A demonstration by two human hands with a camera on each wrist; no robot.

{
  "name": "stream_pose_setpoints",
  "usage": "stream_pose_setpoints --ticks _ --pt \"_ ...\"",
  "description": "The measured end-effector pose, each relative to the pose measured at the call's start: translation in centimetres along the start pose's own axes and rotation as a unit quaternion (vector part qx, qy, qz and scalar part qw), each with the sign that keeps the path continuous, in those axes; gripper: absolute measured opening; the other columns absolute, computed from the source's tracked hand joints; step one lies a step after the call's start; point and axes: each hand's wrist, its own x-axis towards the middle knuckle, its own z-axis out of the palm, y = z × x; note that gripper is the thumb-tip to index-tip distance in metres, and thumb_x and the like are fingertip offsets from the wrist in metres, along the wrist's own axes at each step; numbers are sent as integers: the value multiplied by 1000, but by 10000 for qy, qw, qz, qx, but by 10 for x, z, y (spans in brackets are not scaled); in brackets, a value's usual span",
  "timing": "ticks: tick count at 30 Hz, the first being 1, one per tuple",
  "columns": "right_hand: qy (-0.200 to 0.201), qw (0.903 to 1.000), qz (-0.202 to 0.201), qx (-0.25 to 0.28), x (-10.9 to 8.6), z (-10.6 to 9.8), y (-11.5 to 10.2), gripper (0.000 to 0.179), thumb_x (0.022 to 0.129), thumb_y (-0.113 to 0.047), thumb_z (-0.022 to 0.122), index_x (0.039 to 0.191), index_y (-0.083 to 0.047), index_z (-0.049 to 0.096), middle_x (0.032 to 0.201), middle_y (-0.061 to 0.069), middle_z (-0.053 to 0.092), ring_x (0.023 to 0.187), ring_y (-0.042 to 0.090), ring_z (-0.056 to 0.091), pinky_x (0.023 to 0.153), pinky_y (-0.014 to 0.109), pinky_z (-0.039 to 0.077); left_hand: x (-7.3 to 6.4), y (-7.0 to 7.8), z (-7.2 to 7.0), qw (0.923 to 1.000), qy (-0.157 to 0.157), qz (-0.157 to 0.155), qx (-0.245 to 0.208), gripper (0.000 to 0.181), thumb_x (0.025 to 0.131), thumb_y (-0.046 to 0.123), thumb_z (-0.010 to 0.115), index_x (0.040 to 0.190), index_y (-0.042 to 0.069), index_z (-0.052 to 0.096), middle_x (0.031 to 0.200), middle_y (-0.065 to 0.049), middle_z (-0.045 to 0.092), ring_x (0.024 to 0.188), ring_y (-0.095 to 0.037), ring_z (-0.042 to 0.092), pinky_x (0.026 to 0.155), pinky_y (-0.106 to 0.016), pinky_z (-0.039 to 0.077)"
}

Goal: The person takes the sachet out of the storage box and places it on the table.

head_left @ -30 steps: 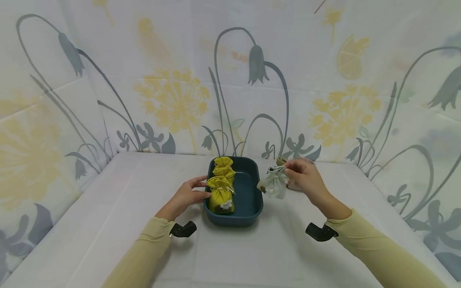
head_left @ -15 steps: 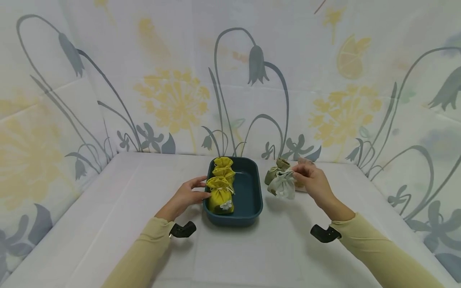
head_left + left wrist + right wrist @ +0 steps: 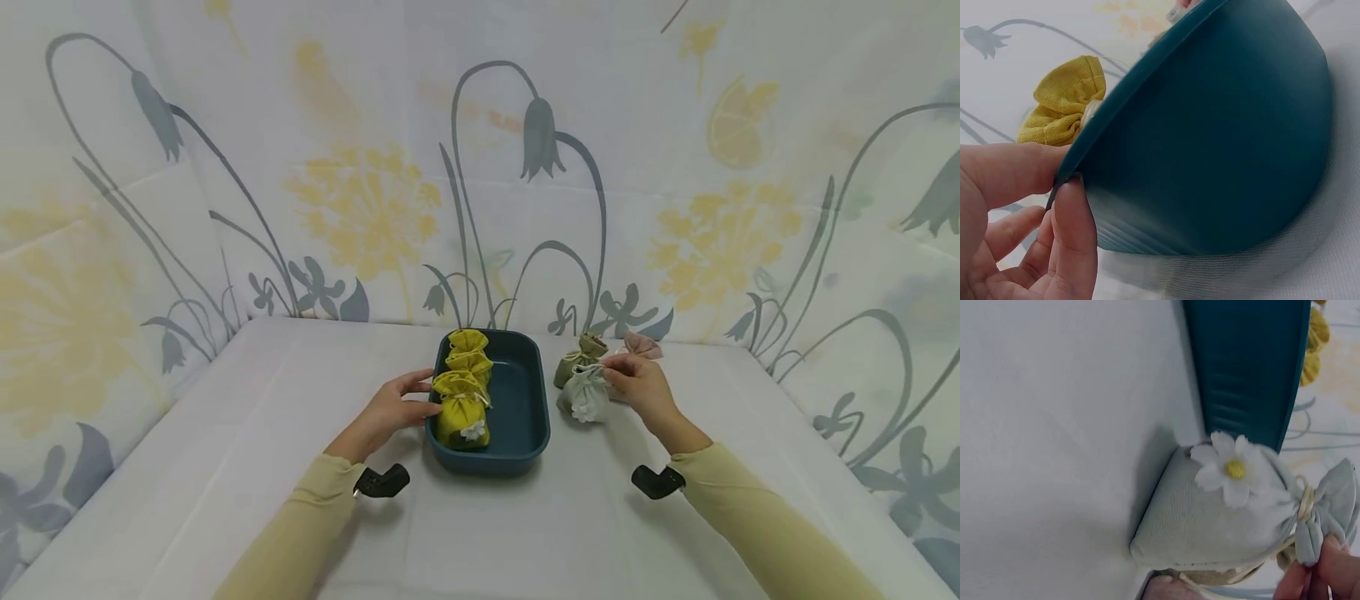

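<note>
My left hand (image 3: pixel 390 410) pinches the left rim of a dark teal plastic tub (image 3: pixel 516 417), with a finger and thumb at its edge in the left wrist view. Inside the tub, along its left side, yellow drawstring pouches (image 3: pixel 459 417) stand in a row; the front one bears a white flower. To the right of the tub, my right hand (image 3: pixel 643 390) pinches the gathered top of a pale grey drawstring pouch (image 3: pixel 585 397). A white flower with a yellow centre (image 3: pixel 1232 469) faces the right wrist camera. That pouch stands upright on the white tabletop.
An olive drawstring pouch (image 3: pixel 573 360) stands just behind the pale grey one. A pink pouch (image 3: pixel 643 345) is partly hidden behind my right hand. White cloth (image 3: pixel 495 533) covers the table, and a flower-printed cloth (image 3: pixel 360 125) hangs at the back and sides.
My right hand has carried the pale grey pouch rightward from beside the tub and lowered it to the table, its flower now turned forward. The left hand stays at the tub's rim.
</note>
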Motion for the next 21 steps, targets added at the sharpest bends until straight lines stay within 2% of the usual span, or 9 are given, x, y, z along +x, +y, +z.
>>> stream_pose_setpoints --ticks 7,12,21 --pt "-9 9994 129 -330 3 -1 4 25 91 -7 60 107 12 61 95 12 64 78 3 51 64 19 47 -2 1 1 10000 19 -31 36 67 82 8 71 141 14 41 131 -15 45 105 -26 55 82 -35 51" --pt "-32 9989 323 -342 -3 -7 0 32 91 -14 61 114 9 61 105 17 63 82 3 53 70 23 51 -1 0 3 10000 43 -49 30 67 82 8 71 141 15 42 131 -14 45 103 -24 56 81 -35 51" --pt "149 9991 199 -338 -17 -14 -6 35 88 -13 66 117 6 60 106 19 63 84 -3 53 70 13 46 -1 0 1 10000 27 -17 -38 67 82 7 71 141 15 41 131 -15 44 98 -22 58 81 -35 51"
